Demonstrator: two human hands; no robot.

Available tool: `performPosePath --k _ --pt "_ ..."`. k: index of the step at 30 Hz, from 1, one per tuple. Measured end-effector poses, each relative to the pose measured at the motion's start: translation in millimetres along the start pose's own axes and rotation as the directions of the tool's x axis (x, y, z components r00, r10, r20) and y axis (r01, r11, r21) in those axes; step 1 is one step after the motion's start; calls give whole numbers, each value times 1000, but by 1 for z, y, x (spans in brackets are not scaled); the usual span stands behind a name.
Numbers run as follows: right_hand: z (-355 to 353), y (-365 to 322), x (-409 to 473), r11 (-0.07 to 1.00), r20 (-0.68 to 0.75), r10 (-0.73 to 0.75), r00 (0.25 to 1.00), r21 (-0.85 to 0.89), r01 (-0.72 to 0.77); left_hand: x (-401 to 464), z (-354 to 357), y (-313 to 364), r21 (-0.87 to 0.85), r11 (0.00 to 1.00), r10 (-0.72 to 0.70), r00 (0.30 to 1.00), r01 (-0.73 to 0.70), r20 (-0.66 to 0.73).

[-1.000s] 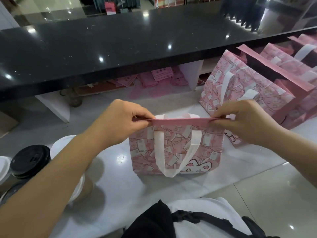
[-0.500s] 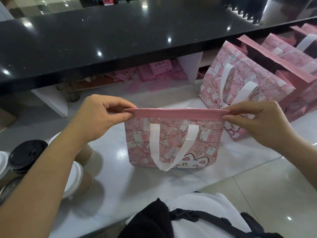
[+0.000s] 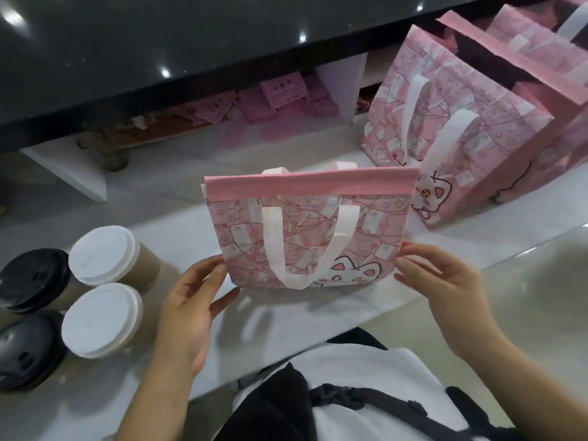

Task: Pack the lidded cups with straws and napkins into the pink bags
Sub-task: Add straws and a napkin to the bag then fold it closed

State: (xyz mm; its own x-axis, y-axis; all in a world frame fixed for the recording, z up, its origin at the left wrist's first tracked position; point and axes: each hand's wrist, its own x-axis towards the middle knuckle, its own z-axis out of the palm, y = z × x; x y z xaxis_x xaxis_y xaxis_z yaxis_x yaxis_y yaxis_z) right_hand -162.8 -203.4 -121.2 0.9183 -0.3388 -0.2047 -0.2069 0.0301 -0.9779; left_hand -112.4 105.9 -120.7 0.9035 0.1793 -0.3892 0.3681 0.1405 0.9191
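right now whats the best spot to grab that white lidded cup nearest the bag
Grip the tan paper wall of the white-lidded cup just below the lid, coming from its right, bag-facing side. It stands upright, another white-lidded cup and black-lidded cups crowd its other sides, and the lid may pop off.

A black counter (image 3: 159, 43) is stretching across the scene beyond both hands, its glossy top catching spots of light. A white shelf (image 3: 197, 154) is running beneath it, past the hands, and pink packets (image 3: 283, 90) are lying scattered on it in a loose heap. A white upright panel (image 3: 346, 87) is standing on that shelf, ahead of the right hand. Nearer than the hands, a white shirt (image 3: 366, 370) is showing, with a black strap (image 3: 366, 399) crossing it.
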Motion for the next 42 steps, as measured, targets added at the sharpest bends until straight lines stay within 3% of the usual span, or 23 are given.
performPosePath --k 7,15,18,21,24,26,29,31,35,38,42 --pt "1 -1 11 999 75 2 997 43 -6 9 9 11 24 1000 19 998 -21 63" --pt "-1 7 5 999 34 28 999 45 -30 38 0 22 7 999 -43 987 43 153" --pt "9 4 -11 997 94 38 995 -63 -32 55 -3 28 36 999 -28 983 22 179" --pt "12 0 -27 992 183 40 982 -123 -18 73 4 30 -22 998 67 993 -65 98" --pt "-4 2 -19 991 70 -7 998 -129 16 78 16 23 -183 973 156 986 -144 54" --pt "-13 2 -8 969 63 -33 997 -241 48 67 24 15 -190 969 177 980 -158 91" --pt "-14 7 3 908 223 -9 975 -407 101 34 30 0 -171 971 197 964 -166 180" --pt "-6 11 4 897 287 -10 958 -421 135 10 28 -9 -152 973 208 949 -175 235" --pt "6 13 -3 873 272 -100 957 -437 215 -34 20 -29 -13 974 218 926 -225 310" --pt "10 16 -7 796 329 -162 930 -513 320 -57 24 -42 99 964 219 948 -247 231" --pt "15 24 -5 577 380 -417 826 -591 563 -70 31 -53 172 924 350 936 -341 -25"
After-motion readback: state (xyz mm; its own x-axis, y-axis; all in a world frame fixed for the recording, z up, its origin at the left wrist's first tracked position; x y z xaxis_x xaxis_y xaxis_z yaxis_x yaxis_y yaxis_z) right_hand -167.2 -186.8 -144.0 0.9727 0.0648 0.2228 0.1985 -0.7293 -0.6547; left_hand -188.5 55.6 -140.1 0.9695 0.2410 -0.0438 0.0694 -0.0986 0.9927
